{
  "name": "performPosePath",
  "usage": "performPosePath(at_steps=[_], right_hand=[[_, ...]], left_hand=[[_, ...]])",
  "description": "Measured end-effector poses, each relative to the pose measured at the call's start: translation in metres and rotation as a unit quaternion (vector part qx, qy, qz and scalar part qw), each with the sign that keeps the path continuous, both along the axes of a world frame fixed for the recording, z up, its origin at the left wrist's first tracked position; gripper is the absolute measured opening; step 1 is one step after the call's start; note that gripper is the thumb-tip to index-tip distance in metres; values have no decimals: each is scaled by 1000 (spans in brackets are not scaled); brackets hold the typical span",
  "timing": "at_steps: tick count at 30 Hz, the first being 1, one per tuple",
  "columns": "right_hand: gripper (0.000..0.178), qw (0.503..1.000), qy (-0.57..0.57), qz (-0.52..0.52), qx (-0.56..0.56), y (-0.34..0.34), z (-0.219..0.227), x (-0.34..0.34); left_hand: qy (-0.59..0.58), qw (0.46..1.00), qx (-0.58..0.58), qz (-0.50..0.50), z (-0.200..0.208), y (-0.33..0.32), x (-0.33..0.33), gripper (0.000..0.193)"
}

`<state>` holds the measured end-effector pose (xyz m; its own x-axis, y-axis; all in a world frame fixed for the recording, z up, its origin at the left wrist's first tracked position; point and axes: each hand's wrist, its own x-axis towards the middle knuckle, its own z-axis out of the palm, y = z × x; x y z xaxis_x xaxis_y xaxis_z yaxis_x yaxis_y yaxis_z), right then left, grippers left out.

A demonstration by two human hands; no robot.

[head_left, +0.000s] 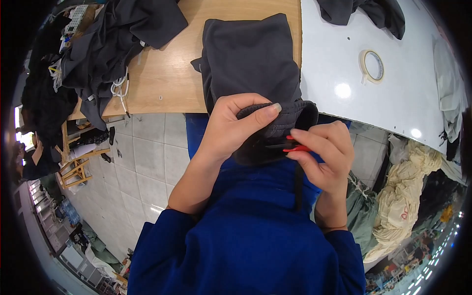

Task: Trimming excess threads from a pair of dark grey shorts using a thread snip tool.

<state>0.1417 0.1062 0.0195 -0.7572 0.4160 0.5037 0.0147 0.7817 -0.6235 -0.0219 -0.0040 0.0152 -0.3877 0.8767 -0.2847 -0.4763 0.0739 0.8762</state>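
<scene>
A dark grey garment [248, 59] lies on the wooden table in front of me, its gathered, stitched waistband [287, 118] hanging over the near edge. My left hand [236, 123] grips this band, thumb on top and fingers behind the cloth. In my right hand [324, 152] is a pair of red-handled thread snips [297, 147], pinched between thumb and fingers. Their dark blades point left at the fabric just below the band; whether they touch it I cannot tell. A narrow dark strap [298, 187] dangles under my right hand.
More dark garments [118, 44] are heaped at the table's left, with a white cord [119, 88] at its edge. On the white tabletop [334, 59] at right sit a roll of tape [371, 66] and dark cloth [366, 12]. Cream fabric sacks [405, 196] stand below. A person [37, 160] is far left.
</scene>
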Motion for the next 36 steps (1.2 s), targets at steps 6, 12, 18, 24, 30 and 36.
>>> performPosePath(at_steps=[6, 12, 18, 24, 30, 36], right_hand=[[38, 997, 10, -69, 13, 3, 2, 3], [40, 997, 3, -60, 57, 4, 0, 4], [39, 996, -7, -54, 74, 3, 2, 2], [38, 994, -9, -58, 91, 3, 3, 2], [37, 993, -9, -65, 100, 2, 3, 2], [37, 993, -7, -67, 101, 2, 1, 1]], left_hand=[[20, 999, 4, 34, 1, 1, 4, 15], [78, 997, 2, 23, 1, 1, 5, 17], [103, 994, -6, 18, 1, 2, 6, 17], [120, 992, -27, -6, 5, 2, 4, 12], [103, 994, -40, -12, 6, 4, 3, 12], [109, 993, -41, -11, 6, 6, 2, 13]])
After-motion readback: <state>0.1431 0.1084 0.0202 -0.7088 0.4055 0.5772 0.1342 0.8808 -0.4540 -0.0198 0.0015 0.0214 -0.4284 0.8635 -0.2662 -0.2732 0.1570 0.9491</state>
